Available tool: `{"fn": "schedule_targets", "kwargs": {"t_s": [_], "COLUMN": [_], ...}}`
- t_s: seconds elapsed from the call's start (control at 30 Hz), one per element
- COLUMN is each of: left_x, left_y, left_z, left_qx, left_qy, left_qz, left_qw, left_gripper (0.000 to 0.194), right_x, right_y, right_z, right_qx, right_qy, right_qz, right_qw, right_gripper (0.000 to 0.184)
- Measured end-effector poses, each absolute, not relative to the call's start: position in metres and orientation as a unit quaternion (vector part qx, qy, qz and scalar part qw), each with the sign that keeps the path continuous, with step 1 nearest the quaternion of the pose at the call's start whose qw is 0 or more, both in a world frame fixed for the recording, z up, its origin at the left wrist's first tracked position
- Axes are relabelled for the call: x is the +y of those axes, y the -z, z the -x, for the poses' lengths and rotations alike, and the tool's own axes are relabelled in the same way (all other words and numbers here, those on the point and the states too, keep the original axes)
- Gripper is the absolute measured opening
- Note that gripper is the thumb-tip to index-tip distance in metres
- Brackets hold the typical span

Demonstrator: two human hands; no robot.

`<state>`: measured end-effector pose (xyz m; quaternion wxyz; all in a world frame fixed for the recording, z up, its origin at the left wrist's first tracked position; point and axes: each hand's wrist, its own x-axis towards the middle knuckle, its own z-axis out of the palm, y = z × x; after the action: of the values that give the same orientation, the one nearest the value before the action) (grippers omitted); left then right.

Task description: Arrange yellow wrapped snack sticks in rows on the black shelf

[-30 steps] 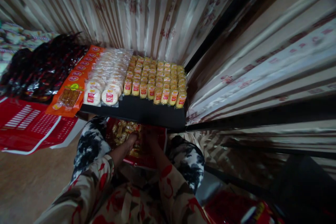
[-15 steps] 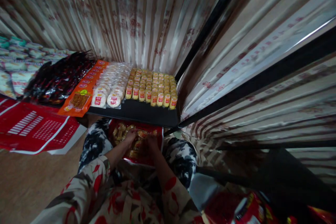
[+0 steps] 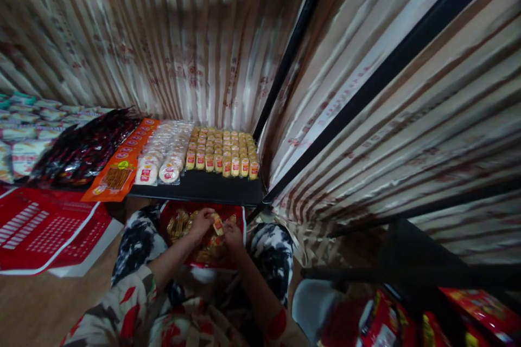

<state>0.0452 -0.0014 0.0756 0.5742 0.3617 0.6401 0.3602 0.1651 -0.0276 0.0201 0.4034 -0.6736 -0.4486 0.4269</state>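
Observation:
Over a red basket between my knees, my left hand is closed on the edge of a small yellow wrapped snack with a red label. My right hand is just to the right, its fingers curled close by the snack. What those fingers hold is too dim to make out. Below both hands, more gold-wrapped snacks lie loose in the basket. On the black shelf just ahead, the same kind of yellow snacks stand in tight upright rows.
Left of the yellow rows lie round white wrapped crackers, an orange packet, dark glossy packets and white bags. A second red basket is at the left. Black frame bars and pleated curtain close off the right. Red packages sit lower right.
My hands have lifted from among the loose snacks, and one snack now shows raised between them. The view has tilted and shifted slightly to the right.

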Motion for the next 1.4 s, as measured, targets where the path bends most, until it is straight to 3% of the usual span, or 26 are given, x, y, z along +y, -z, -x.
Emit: {"fn": "schedule_targets", "kwargs": {"t_s": [0.2, 0.37, 0.5, 0.8, 1.4], "left_x": [0.002, 0.016, 0.032, 0.07, 0.118], "left_y": [-0.092, -0.111, -0.133, -0.152, -0.153], "left_z": [-0.054, -0.066, -0.081, -0.121, -0.146], "left_qx": [0.611, 0.56, 0.55, 0.569, 0.638], "left_qy": [-0.361, -0.405, -0.419, -0.424, -0.319], "left_qz": [-0.555, -0.593, -0.596, -0.589, -0.633], "left_qw": [0.434, 0.413, 0.407, 0.387, 0.301], "left_gripper": [0.032, 0.049, 0.053, 0.03, 0.035], "right_x": [-0.04, -0.038, -0.028, 0.01, 0.054], "right_y": [-0.059, -0.1, -0.117, -0.124, -0.106], "right_z": [-0.179, -0.181, -0.183, -0.201, -0.212], "right_qx": [-0.584, -0.625, -0.617, -0.565, -0.548], "right_qy": [-0.299, -0.179, -0.161, -0.152, -0.144], "right_qz": [0.685, 0.689, 0.688, 0.693, 0.677], "right_qw": [0.317, 0.318, 0.346, 0.423, 0.47], "right_gripper": [0.021, 0.035, 0.042, 0.046, 0.048]}}
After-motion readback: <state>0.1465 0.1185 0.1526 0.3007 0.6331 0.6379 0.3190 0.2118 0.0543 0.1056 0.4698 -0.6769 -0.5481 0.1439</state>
